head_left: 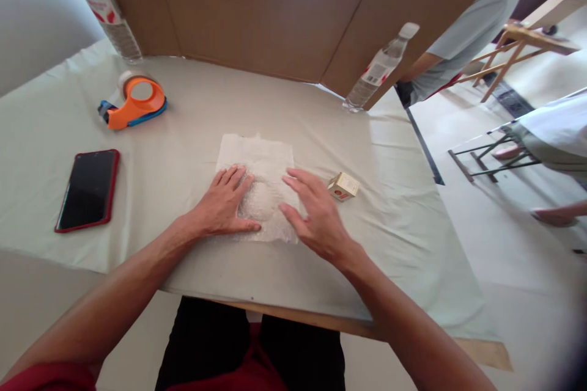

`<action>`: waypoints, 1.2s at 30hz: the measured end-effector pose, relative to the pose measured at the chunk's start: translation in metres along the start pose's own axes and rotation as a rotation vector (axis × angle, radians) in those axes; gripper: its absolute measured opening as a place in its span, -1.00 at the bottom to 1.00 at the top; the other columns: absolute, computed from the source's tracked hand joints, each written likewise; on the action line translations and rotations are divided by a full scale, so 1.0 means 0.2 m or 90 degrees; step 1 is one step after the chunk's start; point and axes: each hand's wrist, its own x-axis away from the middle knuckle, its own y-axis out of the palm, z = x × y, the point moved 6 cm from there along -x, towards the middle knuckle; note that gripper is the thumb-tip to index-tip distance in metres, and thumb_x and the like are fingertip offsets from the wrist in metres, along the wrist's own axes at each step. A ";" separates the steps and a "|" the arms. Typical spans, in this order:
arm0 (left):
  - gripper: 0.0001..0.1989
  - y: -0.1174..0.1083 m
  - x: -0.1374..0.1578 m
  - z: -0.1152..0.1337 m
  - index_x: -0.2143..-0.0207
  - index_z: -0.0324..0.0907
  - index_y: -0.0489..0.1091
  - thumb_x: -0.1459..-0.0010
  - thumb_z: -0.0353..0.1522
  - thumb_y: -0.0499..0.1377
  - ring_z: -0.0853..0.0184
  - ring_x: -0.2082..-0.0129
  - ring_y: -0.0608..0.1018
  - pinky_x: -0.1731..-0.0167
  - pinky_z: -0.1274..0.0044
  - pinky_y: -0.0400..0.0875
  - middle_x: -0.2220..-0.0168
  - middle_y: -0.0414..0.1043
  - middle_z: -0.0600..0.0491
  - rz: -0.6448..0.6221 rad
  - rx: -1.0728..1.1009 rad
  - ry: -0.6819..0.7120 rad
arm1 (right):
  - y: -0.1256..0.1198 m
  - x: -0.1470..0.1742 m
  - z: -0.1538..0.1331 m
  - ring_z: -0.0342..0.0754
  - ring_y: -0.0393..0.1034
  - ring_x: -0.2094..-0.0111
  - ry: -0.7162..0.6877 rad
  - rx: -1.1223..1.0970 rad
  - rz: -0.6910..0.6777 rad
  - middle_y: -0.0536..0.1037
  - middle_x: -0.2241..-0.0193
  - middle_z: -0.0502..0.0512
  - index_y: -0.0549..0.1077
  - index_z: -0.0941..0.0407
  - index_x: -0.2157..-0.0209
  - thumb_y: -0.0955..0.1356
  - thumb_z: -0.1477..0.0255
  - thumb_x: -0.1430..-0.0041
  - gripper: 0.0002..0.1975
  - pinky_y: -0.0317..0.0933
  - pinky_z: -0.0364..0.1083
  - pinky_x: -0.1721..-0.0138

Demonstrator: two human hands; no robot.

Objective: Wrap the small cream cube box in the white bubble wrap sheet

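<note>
A sheet of bubble wrap (257, 153) lies flat on the cloth-covered table in front of me. My left hand (227, 204) rests on its left part, fingers spread and thumb pointing right. Over the right edge of the sheet is my right hand (316, 214), its fingers apart and slightly curved; whether the fingertips touch the wrap I cannot tell. Just right of that hand stands a small cream box (343, 187) with a red mark on one side. Neither hand grips anything.
An orange tape dispenser (137, 102) and a phone in a red case (88, 190) lie to the left. Water bottles (107, 9) (381, 67) stand against a cardboard panel (257, 6). Beyond the table's right side are other people and a folding stool (495, 149).
</note>
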 end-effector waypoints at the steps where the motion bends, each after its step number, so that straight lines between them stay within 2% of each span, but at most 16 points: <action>1: 0.15 0.00 0.00 0.00 -0.37 -0.34 0.03 0.03 0.26 0.18 -0.21 -0.43 0.01 -0.36 0.05 -0.11 -0.41 -0.05 -0.41 0.003 0.001 0.001 | 0.08 -0.05 -0.03 0.10 0.20 -0.31 -0.012 -0.003 -0.039 0.36 -0.28 0.24 0.32 0.08 -0.25 0.24 0.31 -0.36 -0.53 0.11 0.17 -0.31; 3: 0.15 0.01 0.00 0.00 -0.37 -0.33 0.03 0.04 0.26 0.19 -0.21 -0.43 0.00 -0.36 0.05 -0.11 -0.42 -0.05 -0.40 0.006 0.002 -0.003 | 0.24 -0.15 -0.01 0.11 0.08 -0.38 -0.015 0.021 -0.126 0.25 -0.35 0.24 0.22 0.14 -0.33 0.22 0.23 -0.37 -0.44 0.02 0.16 -0.36; 5: 0.16 0.01 0.00 -0.01 -0.38 -0.32 0.03 0.05 0.25 0.20 -0.22 -0.43 0.00 -0.36 0.04 -0.12 -0.42 -0.05 -0.39 0.008 -0.003 -0.010 | 0.36 -0.20 0.07 0.17 0.01 -0.41 0.022 0.073 -0.185 0.20 -0.37 0.31 0.19 0.24 -0.34 0.22 0.19 -0.37 -0.37 -0.02 0.16 -0.37; 8: 0.16 0.02 0.01 -0.01 -0.37 -0.32 0.05 0.06 0.27 0.19 -0.26 -0.42 0.00 -0.35 0.03 -0.12 -0.41 -0.03 -0.40 0.016 -0.022 -0.018 | 0.44 -0.22 0.20 0.18 -0.05 -0.42 0.044 0.130 -0.217 0.16 -0.39 0.33 0.18 0.25 -0.34 0.19 0.14 -0.39 -0.35 -0.07 0.17 -0.38; 12: 0.18 0.01 0.01 -0.01 -0.37 -0.31 0.07 0.08 0.30 0.17 -0.27 -0.42 0.00 -0.35 0.04 -0.12 -0.40 0.00 -0.39 0.023 -0.035 -0.023 | 0.44 -0.19 0.25 0.16 -0.08 -0.43 0.039 0.145 -0.211 0.13 -0.40 0.29 0.16 0.22 -0.36 0.15 0.11 -0.41 -0.34 -0.13 0.14 -0.39; 15: 0.18 -0.01 0.01 -0.01 -0.37 -0.32 0.07 0.08 0.30 0.17 -0.27 -0.41 0.02 -0.35 0.04 -0.08 -0.40 0.00 -0.40 0.013 -0.032 -0.030 | 0.42 -0.19 0.26 0.17 -0.05 -0.42 0.075 0.148 -0.194 0.15 -0.40 0.31 0.16 0.24 -0.36 0.14 0.13 -0.41 -0.35 -0.13 0.15 -0.39; 17: 0.04 -0.03 0.01 -0.03 -0.36 -0.30 0.07 -0.07 0.23 0.12 -0.18 -0.41 0.07 -0.34 0.07 -0.03 -0.40 0.03 -0.36 0.019 -0.024 -0.039 | 0.41 -0.19 0.27 0.18 -0.02 -0.41 0.096 0.149 -0.185 0.17 -0.38 0.33 0.18 0.27 -0.35 0.13 0.17 -0.42 -0.36 -0.12 0.16 -0.39; 19: -0.21 -0.05 0.01 -0.04 -0.35 -0.27 0.10 -0.27 0.08 0.01 -0.08 -0.40 0.15 -0.33 0.11 0.03 -0.38 0.11 -0.29 0.038 -0.016 -0.050 | 0.40 -0.19 0.28 0.17 -0.01 -0.41 0.096 0.144 -0.180 0.19 -0.37 0.32 0.20 0.27 -0.34 0.13 0.21 -0.42 -0.40 -0.11 0.16 -0.38; 21: -0.35 -0.07 0.01 -0.05 -0.32 -0.26 0.15 -0.34 -0.04 -0.03 -0.05 -0.37 0.19 -0.31 0.11 0.07 -0.36 0.17 -0.27 0.053 -0.021 -0.060 | 0.39 -0.19 0.29 0.15 0.00 -0.40 0.092 0.137 -0.181 0.20 -0.37 0.31 0.21 0.26 -0.33 0.13 0.24 -0.42 -0.42 -0.09 0.14 -0.38; 26: -0.23 -0.07 0.00 -0.05 -0.29 -0.29 0.20 -0.18 0.01 0.15 -0.13 -0.34 0.23 -0.28 0.09 0.11 -0.34 0.18 -0.33 0.059 -0.050 -0.069 | 0.38 -0.19 0.31 0.21 -0.02 -0.41 0.116 0.141 -0.176 0.17 -0.38 0.35 0.22 0.29 -0.31 0.17 0.22 -0.39 -0.40 -0.07 0.17 -0.37; 31: -0.14 -0.06 0.00 -0.05 -0.31 -0.28 0.17 -0.13 0.09 0.15 -0.14 -0.38 0.15 -0.31 0.10 0.01 -0.37 0.12 -0.31 0.043 -0.082 -0.082 | 0.38 -0.19 0.32 0.23 0.00 -0.40 0.131 0.140 -0.157 0.19 -0.37 0.32 0.23 0.22 -0.31 0.17 0.20 -0.39 -0.41 -0.05 0.21 -0.35; 36: -0.01 -0.05 0.01 -0.06 -0.33 -0.34 0.15 -0.06 0.16 0.17 -0.18 -0.40 0.09 -0.33 0.09 -0.06 -0.40 0.04 -0.33 0.014 -0.092 -0.102 | 0.37 -0.20 0.34 0.26 -0.03 -0.41 0.149 0.157 -0.161 0.19 -0.37 0.38 0.22 0.30 -0.31 0.18 0.19 -0.38 -0.38 -0.05 0.21 -0.35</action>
